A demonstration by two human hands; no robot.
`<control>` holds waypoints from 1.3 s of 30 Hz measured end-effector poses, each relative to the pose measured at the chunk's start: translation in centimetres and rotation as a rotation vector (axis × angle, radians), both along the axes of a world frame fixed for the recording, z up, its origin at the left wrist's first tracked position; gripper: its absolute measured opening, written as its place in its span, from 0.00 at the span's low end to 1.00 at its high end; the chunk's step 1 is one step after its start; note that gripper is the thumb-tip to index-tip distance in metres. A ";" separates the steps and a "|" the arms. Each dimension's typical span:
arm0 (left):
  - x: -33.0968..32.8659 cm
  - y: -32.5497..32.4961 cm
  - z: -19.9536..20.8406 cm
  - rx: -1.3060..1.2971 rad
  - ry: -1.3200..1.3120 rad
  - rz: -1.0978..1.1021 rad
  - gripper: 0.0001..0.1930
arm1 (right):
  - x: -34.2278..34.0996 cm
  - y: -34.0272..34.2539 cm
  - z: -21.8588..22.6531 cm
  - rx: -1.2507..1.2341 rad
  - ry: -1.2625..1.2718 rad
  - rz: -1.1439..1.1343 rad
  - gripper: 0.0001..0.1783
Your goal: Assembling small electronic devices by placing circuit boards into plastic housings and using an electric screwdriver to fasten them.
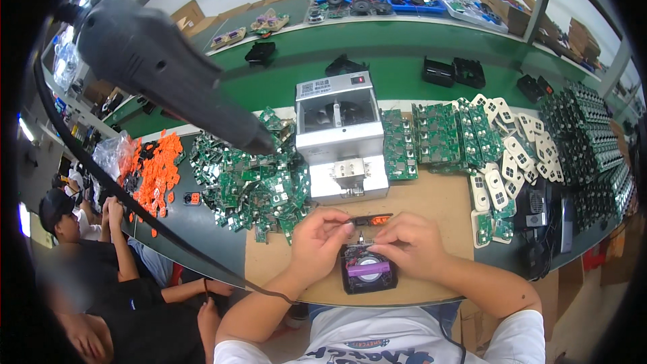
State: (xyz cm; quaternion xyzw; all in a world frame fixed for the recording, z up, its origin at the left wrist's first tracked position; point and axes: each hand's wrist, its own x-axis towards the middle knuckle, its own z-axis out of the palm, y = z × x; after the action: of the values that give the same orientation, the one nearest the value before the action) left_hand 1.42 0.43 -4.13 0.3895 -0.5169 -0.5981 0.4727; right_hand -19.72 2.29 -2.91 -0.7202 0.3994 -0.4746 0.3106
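A narrow black panel with orange buttons spans the gap between my two hands. My left hand pinches its left end between thumb and fingers. At its right end, the fingers of my right hand are closed around the edge, with the thumb lower down near some thin wires. Just below lies an open black housing on the brown work board, close to my body. A purple cylindrical battery crosses it, over a round silvery speaker. A small connector sits at its upper side.
A silver machine stands ahead. Loose green circuit boards and orange parts are heaped left. Board panels and white covers lie right. A dark handheld tool hangs upper left. A co-worker sits at left.
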 end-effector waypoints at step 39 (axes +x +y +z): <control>1.1 -0.2 0.5 -0.633 -0.410 -0.100 0.11 | 0.2 -0.6 1.2 -0.175 0.293 0.110 0.16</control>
State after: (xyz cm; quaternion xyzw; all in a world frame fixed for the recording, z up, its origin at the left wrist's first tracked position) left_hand 2.55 0.25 -3.65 0.3102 -0.7782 -0.3408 0.4267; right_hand -19.49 1.68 -1.69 -0.8266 0.3576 -0.3801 0.2105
